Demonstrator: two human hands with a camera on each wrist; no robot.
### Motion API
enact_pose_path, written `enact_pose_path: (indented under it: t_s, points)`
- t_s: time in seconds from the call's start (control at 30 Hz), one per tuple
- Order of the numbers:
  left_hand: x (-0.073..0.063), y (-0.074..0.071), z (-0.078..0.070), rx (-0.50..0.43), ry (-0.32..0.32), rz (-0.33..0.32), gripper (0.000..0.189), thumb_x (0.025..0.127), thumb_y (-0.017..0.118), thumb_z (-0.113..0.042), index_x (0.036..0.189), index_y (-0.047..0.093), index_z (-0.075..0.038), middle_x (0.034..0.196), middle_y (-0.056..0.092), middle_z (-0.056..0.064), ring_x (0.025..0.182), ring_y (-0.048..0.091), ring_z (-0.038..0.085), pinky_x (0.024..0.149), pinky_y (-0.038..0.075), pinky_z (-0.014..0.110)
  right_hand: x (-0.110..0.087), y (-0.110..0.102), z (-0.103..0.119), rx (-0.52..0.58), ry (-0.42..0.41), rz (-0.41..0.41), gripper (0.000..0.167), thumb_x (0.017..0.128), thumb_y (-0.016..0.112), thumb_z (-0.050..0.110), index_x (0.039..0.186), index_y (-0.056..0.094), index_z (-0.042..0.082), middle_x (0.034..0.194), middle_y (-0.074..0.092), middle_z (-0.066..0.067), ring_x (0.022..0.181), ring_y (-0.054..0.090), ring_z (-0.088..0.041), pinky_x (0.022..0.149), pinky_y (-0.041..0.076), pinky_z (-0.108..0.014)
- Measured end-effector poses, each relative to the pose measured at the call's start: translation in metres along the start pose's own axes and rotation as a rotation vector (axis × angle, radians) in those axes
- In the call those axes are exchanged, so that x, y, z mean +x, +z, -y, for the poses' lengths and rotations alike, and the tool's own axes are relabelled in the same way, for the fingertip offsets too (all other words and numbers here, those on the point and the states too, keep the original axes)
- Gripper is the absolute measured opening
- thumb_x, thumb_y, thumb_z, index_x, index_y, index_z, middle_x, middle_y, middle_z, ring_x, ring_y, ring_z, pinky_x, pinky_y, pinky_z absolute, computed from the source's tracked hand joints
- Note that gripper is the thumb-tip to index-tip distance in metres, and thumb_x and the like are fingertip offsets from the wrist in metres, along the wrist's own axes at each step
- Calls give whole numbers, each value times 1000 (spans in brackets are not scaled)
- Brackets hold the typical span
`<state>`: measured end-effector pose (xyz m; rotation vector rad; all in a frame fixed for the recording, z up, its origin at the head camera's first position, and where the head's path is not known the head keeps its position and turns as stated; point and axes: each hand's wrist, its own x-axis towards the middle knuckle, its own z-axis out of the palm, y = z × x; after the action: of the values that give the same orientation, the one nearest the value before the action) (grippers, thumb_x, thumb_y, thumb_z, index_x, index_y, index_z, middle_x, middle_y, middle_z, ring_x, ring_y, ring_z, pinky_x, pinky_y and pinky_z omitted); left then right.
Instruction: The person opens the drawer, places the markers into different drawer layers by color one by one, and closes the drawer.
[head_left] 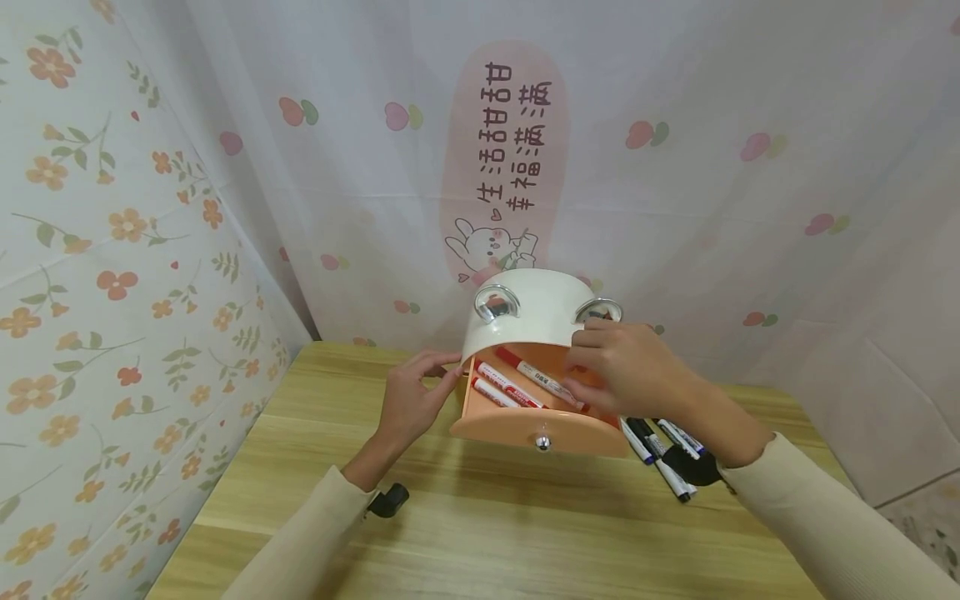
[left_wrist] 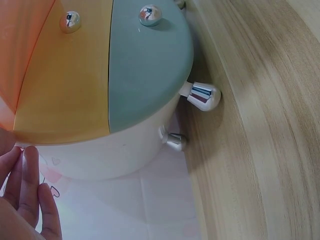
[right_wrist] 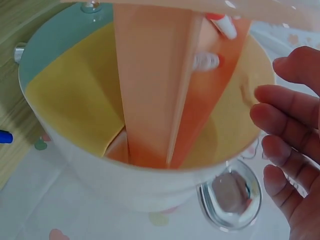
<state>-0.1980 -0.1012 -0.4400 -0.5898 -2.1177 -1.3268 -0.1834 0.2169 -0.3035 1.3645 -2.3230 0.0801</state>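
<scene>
A rounded white drawer case (head_left: 542, 310) stands on the table, its top peach drawer (head_left: 498, 427) pulled out. Several red-and-white markers (head_left: 543, 382) lie in that drawer. At the case's left edge, my left hand (head_left: 408, 404) touches the rim with extended fingertips; the left wrist view shows these fingers (left_wrist: 31, 185) below the yellow drawer front (left_wrist: 65, 95). My right hand (head_left: 628, 371) hovers over the right side of the open drawer, covering part of it. Seen from the right wrist, its fingers (right_wrist: 277, 120) are loosely bent, holding nothing.
Several black and blue markers (head_left: 660, 454) lie on the wooden table (head_left: 525, 533) right of the case, partly under my right wrist. Round silver ornaments (head_left: 497, 303) project from the case. A grey-green drawer front (left_wrist: 150, 70) is closed. Printed curtains (head_left: 360, 183) hang behind.
</scene>
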Motion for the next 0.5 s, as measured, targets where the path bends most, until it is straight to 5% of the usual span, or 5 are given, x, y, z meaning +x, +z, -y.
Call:
enact_pose_path:
  t_s: [0.2,0.5]
  points:
    - [1,-1,-2,6,-3,4,20,95,86,-3,115,84,0,106,81,11,84,80,26,78,66,48,-11,-2,-8,31,-1,-108,9,84,85,19,89,79,14,82,64,5,75,54,-13,60,49,-31]
    - [0,0,-1,-16,-18,12,19,96,85,-3,114,84,0,107,81,12,84,79,27,79,66,50,-40,-2,-19,96,61,-213,8,93,75,22,90,77,16,85,69,8,76,60,-12,61,54,-34]
